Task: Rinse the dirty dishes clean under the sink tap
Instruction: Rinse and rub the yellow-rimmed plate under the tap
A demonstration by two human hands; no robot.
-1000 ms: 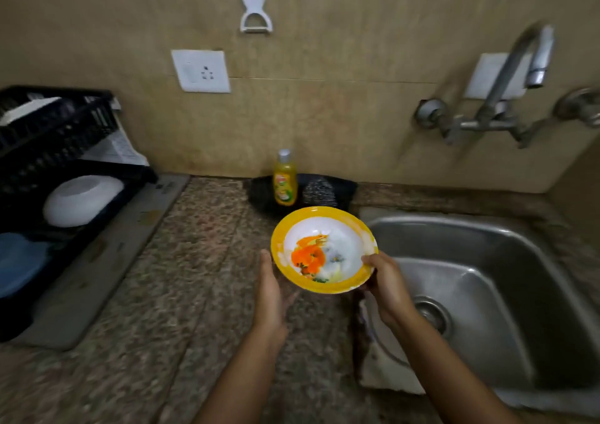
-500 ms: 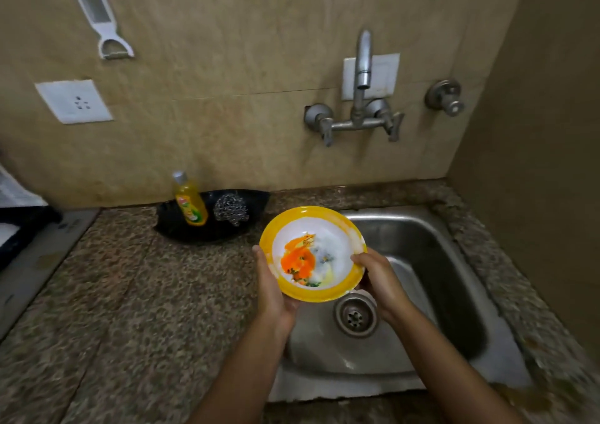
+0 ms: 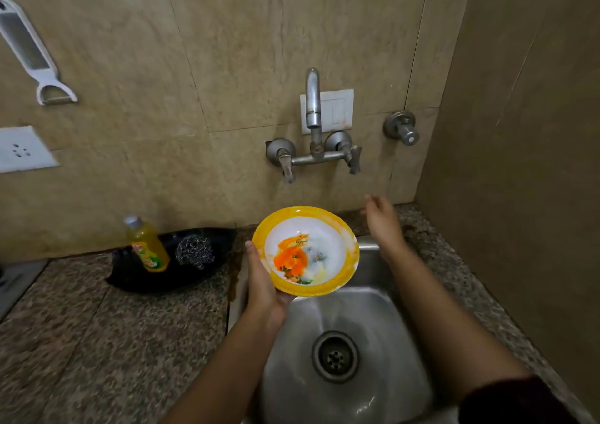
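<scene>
**Desk:** What sits below the tap point(image 3: 313, 105)?

**Photographer:** A steel sink point(image 3: 373, 310), seen from above, with a person's arms reaching in. The left hand point(image 3: 263, 284) grips a yellow-rimmed bowl point(image 3: 303, 216) by its left edge, with the thumb laid along the rim and the fingers out of sight underneath. The bowl hangs below the tap's spout, tipped towards the camera and clear of the basin floor. Its white inside shows an orange print and a soapy smear.

**Desk:** And the other of the two hands?

**Photographer:** The right hand point(image 3: 381, 220) is raised below and right of the tap, under its right lever point(image 3: 354, 159). Its fingers are loosely spread and hold nothing, and it is apart from the bowl.

**Desk:** Anything else to name?

**Photographer:** The drain point(image 3: 335, 356) lies lower still beneath the tap, nearer the camera. Down and left of the tap, on the speckled stone bench point(image 3: 81, 342), a black tray point(image 3: 146, 280) carries a yellow bottle of dish liquid point(image 3: 146, 245). A steel scourer point(image 3: 194, 251) lies just beside the bottle. Far to the tap's left a white peeler point(image 3: 32, 53) hangs on the tiled wall above a white socket point(image 3: 22, 149). Right of the tap a round valve point(image 3: 402, 129) juts from the wall, and a white switch plate point(image 3: 337, 110) sits behind the spout
</scene>
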